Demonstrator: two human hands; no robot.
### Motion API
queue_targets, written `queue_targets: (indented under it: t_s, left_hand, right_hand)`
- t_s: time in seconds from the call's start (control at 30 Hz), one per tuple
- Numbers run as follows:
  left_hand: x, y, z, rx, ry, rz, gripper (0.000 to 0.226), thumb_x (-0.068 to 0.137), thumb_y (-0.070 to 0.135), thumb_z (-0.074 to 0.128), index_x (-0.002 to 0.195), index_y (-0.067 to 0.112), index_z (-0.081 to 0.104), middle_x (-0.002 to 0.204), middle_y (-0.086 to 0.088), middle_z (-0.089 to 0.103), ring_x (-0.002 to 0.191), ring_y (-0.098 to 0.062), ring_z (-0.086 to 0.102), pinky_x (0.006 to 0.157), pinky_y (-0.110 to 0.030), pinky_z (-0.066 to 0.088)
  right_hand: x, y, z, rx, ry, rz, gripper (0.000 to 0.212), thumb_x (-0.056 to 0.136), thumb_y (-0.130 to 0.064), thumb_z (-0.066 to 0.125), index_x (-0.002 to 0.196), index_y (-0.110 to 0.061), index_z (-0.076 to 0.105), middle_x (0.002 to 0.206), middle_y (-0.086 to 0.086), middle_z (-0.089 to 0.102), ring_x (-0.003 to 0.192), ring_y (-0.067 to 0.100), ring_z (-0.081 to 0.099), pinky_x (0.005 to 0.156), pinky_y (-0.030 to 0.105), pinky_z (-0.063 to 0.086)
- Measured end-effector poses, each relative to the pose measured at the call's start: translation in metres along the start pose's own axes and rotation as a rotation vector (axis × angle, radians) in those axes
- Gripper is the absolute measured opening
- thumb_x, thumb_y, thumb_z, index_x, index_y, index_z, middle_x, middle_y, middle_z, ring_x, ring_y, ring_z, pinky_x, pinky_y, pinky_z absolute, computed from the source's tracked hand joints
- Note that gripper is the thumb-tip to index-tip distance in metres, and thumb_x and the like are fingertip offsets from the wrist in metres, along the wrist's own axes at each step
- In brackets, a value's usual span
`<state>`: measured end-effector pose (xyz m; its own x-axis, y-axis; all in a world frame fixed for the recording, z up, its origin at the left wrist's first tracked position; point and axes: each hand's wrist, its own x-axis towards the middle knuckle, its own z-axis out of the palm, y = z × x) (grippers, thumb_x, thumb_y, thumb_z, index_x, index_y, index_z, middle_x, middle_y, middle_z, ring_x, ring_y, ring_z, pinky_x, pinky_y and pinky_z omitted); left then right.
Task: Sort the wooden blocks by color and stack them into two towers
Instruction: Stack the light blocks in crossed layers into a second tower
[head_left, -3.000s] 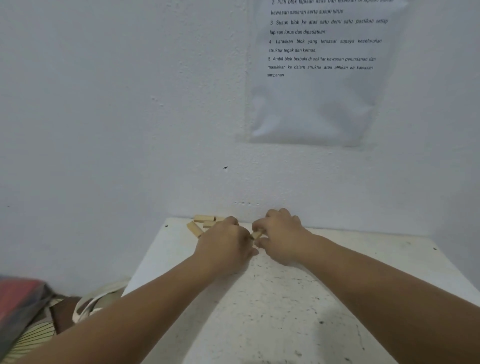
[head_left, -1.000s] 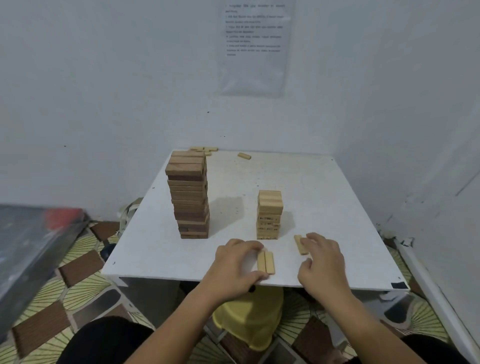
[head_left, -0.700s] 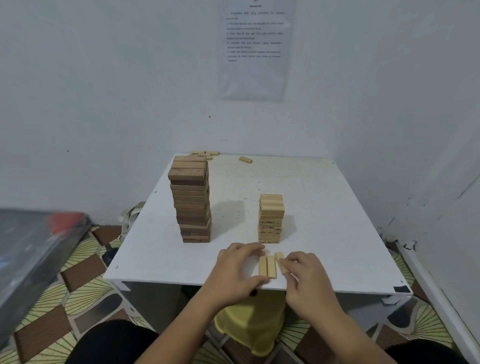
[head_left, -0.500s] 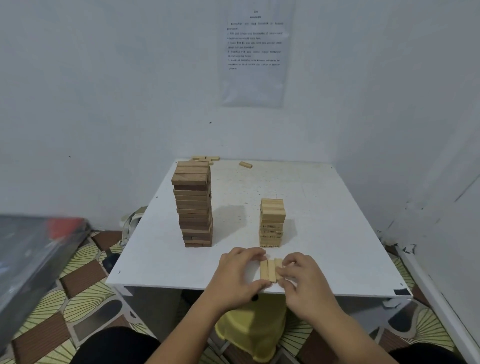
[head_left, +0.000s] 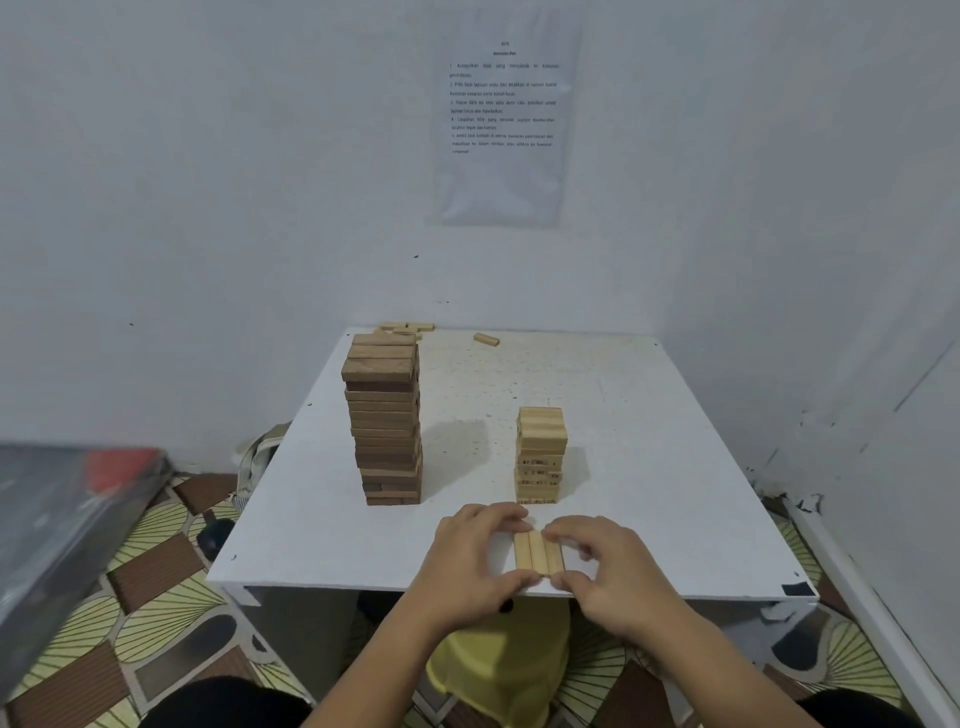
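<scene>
A white square bench (head_left: 649, 467) carries a tall dark-brown block tower (head_left: 384, 421) at left and a shorter pale wooden block tower (head_left: 540, 454) beside it. Near the front edge, the left hand (head_left: 467, 558) and right hand (head_left: 610, 564) pinch three pale blocks (head_left: 537, 552) lying side by side, each grip pressed against the row. Loose pale blocks (head_left: 408, 327) lie at the far edge.

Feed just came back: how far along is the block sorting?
Done: tall dark-brown block tower and shorter pale block tower stand on the white table. In hand: left hand and right hand square up three pale blocks. Left: stacking those, plus loose pale blocks at the far edge.
</scene>
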<state>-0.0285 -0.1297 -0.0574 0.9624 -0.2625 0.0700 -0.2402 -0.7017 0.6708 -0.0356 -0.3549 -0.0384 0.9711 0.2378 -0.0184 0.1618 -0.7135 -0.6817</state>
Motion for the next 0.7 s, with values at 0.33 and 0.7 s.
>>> queue_targets:
  t_s: [0.33,0.7]
  left_hand:
    - [0.0012,0.0005,0.0,-0.02,0.01,-0.028,0.069,0.075,0.062,0.078,0.136,0.048,0.048,0.126,0.035,0.059,0.129,0.002,0.041,0.111,-0.028,0.034]
    - [0.0007,0.0021,-0.0009,-0.045,-0.003,-0.043,0.065,0.072,0.064,0.079,0.128,0.055,0.047,0.125,0.037,0.057,0.128,-0.001,0.047,0.111,-0.032,0.037]
  right_hand:
    - [0.0084,0.0037,-0.0027,-0.014,-0.042,0.052,0.049,0.076,-0.042,0.081,0.117,-0.059,0.061,0.118,-0.025,0.059,0.113,0.003,0.054,0.103,0.033,0.048]
    - [0.0061,0.0003,0.0013,-0.037,0.001,0.041,0.041,0.075,-0.049,0.081,0.106,-0.062,0.056,0.118,-0.024,0.059,0.115,0.002,0.051,0.099,0.025,0.042]
